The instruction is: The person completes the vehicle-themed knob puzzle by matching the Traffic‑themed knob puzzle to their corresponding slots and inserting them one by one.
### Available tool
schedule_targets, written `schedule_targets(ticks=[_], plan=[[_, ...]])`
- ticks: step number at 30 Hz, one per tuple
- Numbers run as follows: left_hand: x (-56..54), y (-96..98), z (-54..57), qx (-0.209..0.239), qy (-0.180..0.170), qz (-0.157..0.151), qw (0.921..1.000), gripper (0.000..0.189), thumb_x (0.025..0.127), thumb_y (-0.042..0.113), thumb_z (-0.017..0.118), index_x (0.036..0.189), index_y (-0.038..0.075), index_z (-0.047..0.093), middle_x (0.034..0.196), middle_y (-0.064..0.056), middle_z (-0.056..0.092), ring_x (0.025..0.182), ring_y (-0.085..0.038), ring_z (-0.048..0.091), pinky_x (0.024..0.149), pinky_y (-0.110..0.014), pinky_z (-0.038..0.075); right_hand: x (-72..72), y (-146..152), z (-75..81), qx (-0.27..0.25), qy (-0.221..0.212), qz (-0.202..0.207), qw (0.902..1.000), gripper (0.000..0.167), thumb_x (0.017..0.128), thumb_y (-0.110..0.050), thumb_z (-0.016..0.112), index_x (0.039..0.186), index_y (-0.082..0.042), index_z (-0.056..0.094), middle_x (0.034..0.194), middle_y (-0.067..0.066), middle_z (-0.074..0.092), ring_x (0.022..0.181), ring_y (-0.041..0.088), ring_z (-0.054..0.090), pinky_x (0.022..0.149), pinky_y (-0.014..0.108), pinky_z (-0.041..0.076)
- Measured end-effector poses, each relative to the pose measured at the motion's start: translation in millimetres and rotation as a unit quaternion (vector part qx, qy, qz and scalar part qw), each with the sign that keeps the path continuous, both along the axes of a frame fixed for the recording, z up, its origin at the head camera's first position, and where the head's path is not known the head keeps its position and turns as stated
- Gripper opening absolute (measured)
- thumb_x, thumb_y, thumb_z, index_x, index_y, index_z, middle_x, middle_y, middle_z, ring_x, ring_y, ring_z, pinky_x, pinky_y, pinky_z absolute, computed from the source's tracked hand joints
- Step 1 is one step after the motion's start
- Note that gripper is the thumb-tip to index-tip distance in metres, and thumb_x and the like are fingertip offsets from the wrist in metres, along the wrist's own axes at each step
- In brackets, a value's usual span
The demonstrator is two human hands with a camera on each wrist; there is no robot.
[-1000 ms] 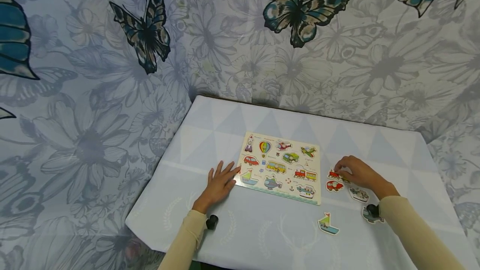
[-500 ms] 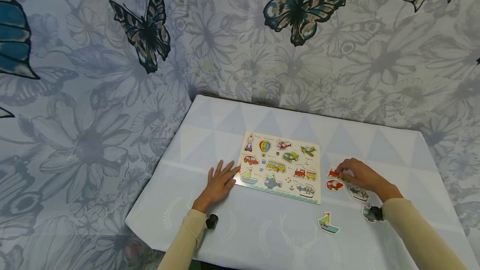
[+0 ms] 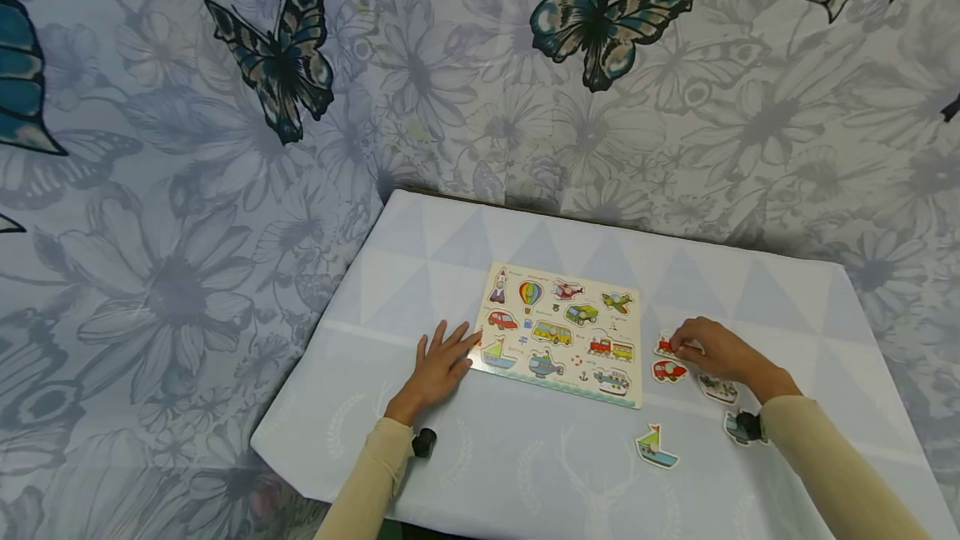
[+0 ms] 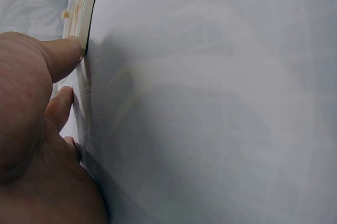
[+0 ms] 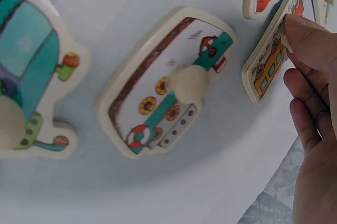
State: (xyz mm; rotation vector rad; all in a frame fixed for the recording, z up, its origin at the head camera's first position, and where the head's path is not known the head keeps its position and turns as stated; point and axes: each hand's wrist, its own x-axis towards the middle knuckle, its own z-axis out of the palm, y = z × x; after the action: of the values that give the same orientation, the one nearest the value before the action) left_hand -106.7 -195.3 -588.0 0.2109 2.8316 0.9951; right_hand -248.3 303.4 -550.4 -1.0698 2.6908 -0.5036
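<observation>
A wooden puzzle board printed with vehicles lies on the table. At its left edge my left hand rests with fingers spread and straight, the thumb touching the board's edge. To the right of the board, my right hand pinches the train puzzle piece between thumb and fingertips; the hand hides part of it. Close by lie the red car piece and the ship piece, which has a wooden knob. The submarine piece is partly covered by the right wrist's camera.
A sailboat piece lies nearer the front, below the board's right corner. The table has a pale patterned cloth. A wall with butterflies and flowers stands behind the table and on its left.
The right hand shifted very slightly at the train piece and keeps its pinch. The left hand stays at the board's edge. The head view has turned a little.
</observation>
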Motion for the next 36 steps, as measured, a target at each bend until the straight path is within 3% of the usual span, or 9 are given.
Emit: schedule_targets(ticks=[10, 18, 28, 36], plan=[[-0.9, 0.4, 3.9, -0.005, -0.005, 0.001, 1.0, 0.048, 0.105, 0.027, 0.052, 0.151, 0.018, 0.047, 0.163, -0.009, 0.033, 0.154, -0.044, 0.009, 0.116, -0.07, 0.005, -7.3, -15.9, 20.4, 0.01, 0.0, 0.001, 0.9999, 0.009, 0.091, -0.009, 0.072, 0.095, -0.017, 0.072, 0.096, -0.008, 0.065, 0.089, 0.014, 0.055, 0.079, 0.039, 0.052], [-1.2, 0.0, 2.0, -0.012, -0.009, 0.002, 0.9999, 0.048, 0.104, 0.028, 0.052, 0.152, 0.02, 0.047, 0.163, -0.008, 0.033, 0.154, -0.044, 0.009, 0.116, -0.07, 0.005, -8.3, -33.2, 25.1, 0.021, -0.013, -0.005, 0.9997, 0.009, 0.092, -0.012, 0.072, 0.099, -0.018, 0.073, 0.097, -0.007, 0.065, 0.095, 0.017, 0.058, 0.085, 0.044, 0.053], [0.1, -0.9, 3.4, -0.009, -0.004, 0.001, 1.0, 0.048, 0.105, 0.027, 0.052, 0.152, 0.019, 0.047, 0.163, -0.009, 0.033, 0.154, -0.044, 0.009, 0.116, -0.07, 0.005, -8.5, -54.2, 30.0, 0.011, -0.009, 0.025, 0.9996, 0.01, 0.092, -0.011, 0.071, 0.1, -0.017, 0.073, 0.099, -0.008, 0.065, 0.093, 0.012, 0.055, 0.082, 0.04, 0.051], [1.5, -0.7, 6.5, 0.005, -0.004, 0.001, 1.0, 0.048, 0.104, 0.024, 0.053, 0.151, 0.018, 0.047, 0.163, -0.01, 0.034, 0.154, -0.045, 0.008, 0.116, -0.07, 0.004, -9.7, -69.3, 28.9, -0.032, 0.014, 0.061, 0.9975, 0.009, 0.091, -0.011, 0.074, 0.098, -0.016, 0.073, 0.097, -0.008, 0.065, 0.087, 0.01, 0.054, 0.075, 0.034, 0.051]])
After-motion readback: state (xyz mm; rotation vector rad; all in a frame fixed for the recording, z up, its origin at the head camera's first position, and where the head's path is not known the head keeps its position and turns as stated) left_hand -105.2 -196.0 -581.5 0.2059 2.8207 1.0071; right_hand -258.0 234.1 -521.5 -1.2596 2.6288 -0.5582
